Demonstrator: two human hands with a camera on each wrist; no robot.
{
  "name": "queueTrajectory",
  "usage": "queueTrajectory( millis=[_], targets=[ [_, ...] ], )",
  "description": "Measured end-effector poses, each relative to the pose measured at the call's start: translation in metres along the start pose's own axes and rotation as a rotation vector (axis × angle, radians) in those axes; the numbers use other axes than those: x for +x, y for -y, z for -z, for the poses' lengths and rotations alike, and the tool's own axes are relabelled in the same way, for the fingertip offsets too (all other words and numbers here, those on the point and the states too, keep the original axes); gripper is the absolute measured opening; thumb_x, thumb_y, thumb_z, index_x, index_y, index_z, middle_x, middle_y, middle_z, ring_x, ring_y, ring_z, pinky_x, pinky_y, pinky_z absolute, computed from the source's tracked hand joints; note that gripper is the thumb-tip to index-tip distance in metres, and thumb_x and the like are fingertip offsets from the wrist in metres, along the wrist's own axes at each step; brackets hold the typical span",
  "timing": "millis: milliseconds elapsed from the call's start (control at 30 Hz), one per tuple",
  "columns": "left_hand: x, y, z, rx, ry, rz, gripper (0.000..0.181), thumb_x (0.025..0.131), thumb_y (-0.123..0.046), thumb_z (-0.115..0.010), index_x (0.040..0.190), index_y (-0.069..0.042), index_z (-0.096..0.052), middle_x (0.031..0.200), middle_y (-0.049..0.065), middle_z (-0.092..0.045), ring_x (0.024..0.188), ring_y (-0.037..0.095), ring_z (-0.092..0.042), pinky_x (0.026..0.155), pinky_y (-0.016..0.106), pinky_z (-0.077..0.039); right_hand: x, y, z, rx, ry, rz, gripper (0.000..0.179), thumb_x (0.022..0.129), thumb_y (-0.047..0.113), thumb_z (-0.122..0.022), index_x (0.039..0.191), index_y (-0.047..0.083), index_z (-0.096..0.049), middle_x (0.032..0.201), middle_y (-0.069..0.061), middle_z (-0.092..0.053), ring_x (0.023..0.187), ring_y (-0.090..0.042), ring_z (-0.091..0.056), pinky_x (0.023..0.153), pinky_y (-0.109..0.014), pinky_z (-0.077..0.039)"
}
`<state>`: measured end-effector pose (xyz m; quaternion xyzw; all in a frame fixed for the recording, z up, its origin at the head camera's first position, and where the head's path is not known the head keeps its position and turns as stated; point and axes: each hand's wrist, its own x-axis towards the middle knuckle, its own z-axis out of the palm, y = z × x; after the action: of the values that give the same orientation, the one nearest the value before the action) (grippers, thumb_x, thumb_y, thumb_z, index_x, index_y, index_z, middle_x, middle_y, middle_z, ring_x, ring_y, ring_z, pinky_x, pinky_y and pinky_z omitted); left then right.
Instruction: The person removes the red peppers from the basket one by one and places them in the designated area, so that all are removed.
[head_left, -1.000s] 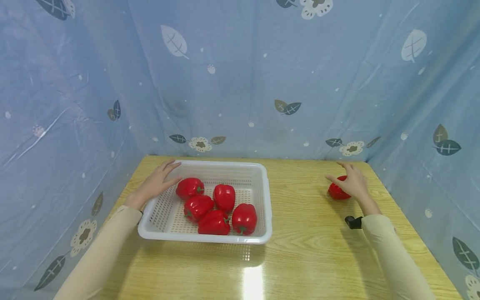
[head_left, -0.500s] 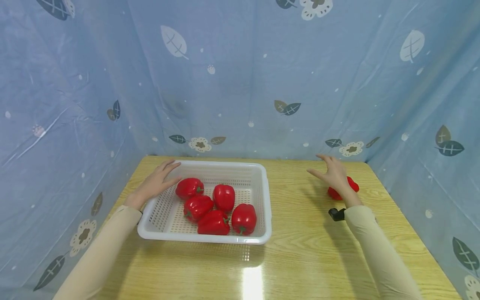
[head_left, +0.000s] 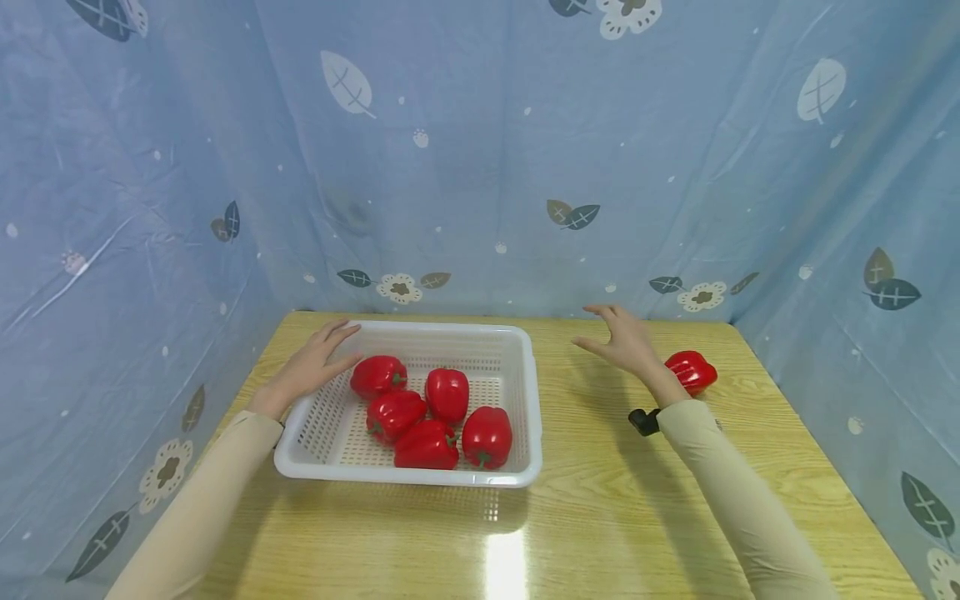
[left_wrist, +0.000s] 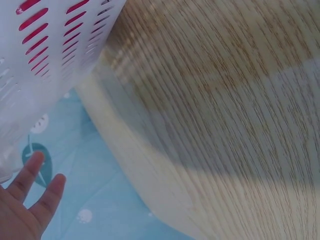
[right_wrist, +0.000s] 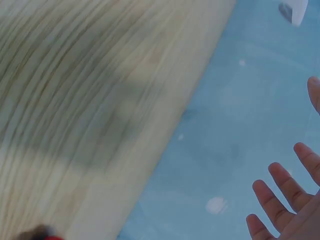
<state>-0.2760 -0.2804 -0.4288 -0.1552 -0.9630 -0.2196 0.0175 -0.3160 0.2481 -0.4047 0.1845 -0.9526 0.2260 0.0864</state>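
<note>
Over the left rim of a white perforated plastic basket [head_left: 408, 477] is my left hand [head_left: 303, 367], its fingers spread and holding nothing. Several shiny red bell peppers [head_left: 487, 437] lie in the basket. In the left wrist view, two fingers of that hand show beside the basket's slotted wall [left_wrist: 55, 60]. My right hand [head_left: 624, 342] hovers above the table between the basket and a lone red bell pepper [head_left: 692, 372]. Its fingers are spread, with nothing in them, as the right wrist view also shows. That lone pepper lies on the table just behind my right wrist.
The wood-grain table [head_left: 585, 533] reaches back to a blue patterned curtain [head_left: 450, 167], which also hangs on both sides. A small black device [head_left: 643, 422] sits at my right wrist. Light glares off the table in front of the basket.
My right hand has moved left, away from over the lone bell pepper, which now shows more fully. The left hand and the basket have stayed put.
</note>
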Motion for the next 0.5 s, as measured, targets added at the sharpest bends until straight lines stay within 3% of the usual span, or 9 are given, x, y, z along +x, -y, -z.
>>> queueTrajectory(
  millis=[500],
  targets=[
    [0.001, 0.000, -0.001, 0.009, -0.009, -0.002, 0.067, 0.091, -0.052, -0.048, 0.146, -0.018, -0.029, 0.153, 0.014, -0.016, 0.137, 0.042, -0.018, 0.101, 0.068, -0.023, 0.015, 0.053, -0.008, -0.033, 0.042, 0.208, 0.064, 0.081, 0.049, -0.066, 0.133, 0.015, -0.049, 0.121, -0.013, -0.054, 0.107, -0.030, -0.053, 0.085, -0.051, -0.044]
  ],
)
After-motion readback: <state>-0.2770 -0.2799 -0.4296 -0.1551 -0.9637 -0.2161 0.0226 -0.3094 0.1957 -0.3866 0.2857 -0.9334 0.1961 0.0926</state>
